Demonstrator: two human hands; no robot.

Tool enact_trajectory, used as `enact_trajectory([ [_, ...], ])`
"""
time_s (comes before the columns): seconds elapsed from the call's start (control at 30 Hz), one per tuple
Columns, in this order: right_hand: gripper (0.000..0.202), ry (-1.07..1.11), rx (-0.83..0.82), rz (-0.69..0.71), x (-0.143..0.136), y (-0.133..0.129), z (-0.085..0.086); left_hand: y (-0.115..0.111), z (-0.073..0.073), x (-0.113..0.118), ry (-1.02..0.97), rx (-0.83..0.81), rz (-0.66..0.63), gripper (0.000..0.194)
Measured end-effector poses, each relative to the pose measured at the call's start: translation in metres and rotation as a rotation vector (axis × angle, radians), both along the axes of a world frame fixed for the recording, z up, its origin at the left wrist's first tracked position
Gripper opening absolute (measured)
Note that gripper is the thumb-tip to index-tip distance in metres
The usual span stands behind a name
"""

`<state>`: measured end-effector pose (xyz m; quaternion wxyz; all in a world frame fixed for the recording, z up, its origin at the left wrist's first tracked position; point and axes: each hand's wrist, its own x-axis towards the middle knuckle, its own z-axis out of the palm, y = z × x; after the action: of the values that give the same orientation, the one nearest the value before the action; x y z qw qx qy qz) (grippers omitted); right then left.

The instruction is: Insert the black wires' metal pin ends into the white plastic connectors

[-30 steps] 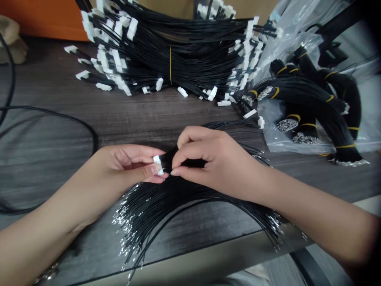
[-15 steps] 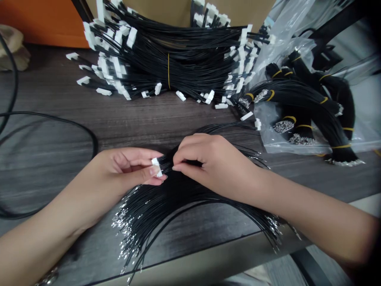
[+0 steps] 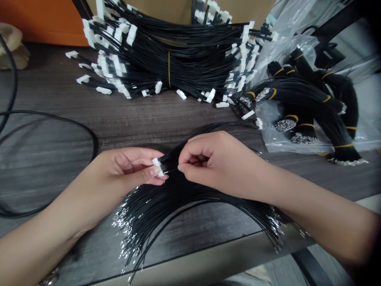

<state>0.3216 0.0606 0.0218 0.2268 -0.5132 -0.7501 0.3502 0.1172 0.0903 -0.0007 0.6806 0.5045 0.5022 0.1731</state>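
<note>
While the left forearm slants in from the near left, the left hand (image 3: 133,169) is turned with its thumb towards the near side, pinching a small white connector (image 3: 158,167) between thumb and fingers. The connector sits near the middle of the table, black wires running from it to the right. From the near right, the right forearm reaches across to the right hand (image 3: 211,161), whose fingers are curled, thumb and forefinger pressed together on a thin black wire (image 3: 173,171) just right of the connector. I cannot tell whether that wire's tip is inside the connector.

Beneath both hands spreads a fan of loose black wires (image 3: 190,194) with shiny metal tips at both ends. To the far right, a clear plastic bag (image 3: 274,145) lies crumpled with banded wire bundles (image 3: 324,107) on it; whether any are inside is unclear. Yellow bands circle them.

The table (image 3: 139,123) has dark grey wood grain. Across its far side lies a heap of black wires with white connectors (image 3: 184,65), a yellow band around part of it. A black cable (image 3: 74,120) loops at left; behind stands an orange panel (image 3: 44,24).
</note>
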Motion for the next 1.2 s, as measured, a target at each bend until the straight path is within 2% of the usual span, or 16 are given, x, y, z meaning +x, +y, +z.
enact_trajectory([
  [0.33,0.012,0.01,-0.014,-0.041,-0.004,0.0007,-0.0097,0.0007,0.0015,0.0014,0.06,-0.031,0.043,0.025],
  [0.7,0.014,0.023,-0.025,-0.08,-0.0056,0.0021,-0.0093,0.0004,0.0005,0.0004,0.026,-0.016,0.022,0.025],
  [0.97,0.014,0.014,-0.058,-0.051,-0.005,0.0011,-0.0096,0.0015,-0.0029,-0.0002,-0.007,-0.029,0.014,0.02],
  [1.2,0.014,0.031,-0.091,-0.058,-0.0071,-0.0014,-0.0115,0.0025,0.0012,0.0033,-0.001,-0.05,0.021,0.021],
])
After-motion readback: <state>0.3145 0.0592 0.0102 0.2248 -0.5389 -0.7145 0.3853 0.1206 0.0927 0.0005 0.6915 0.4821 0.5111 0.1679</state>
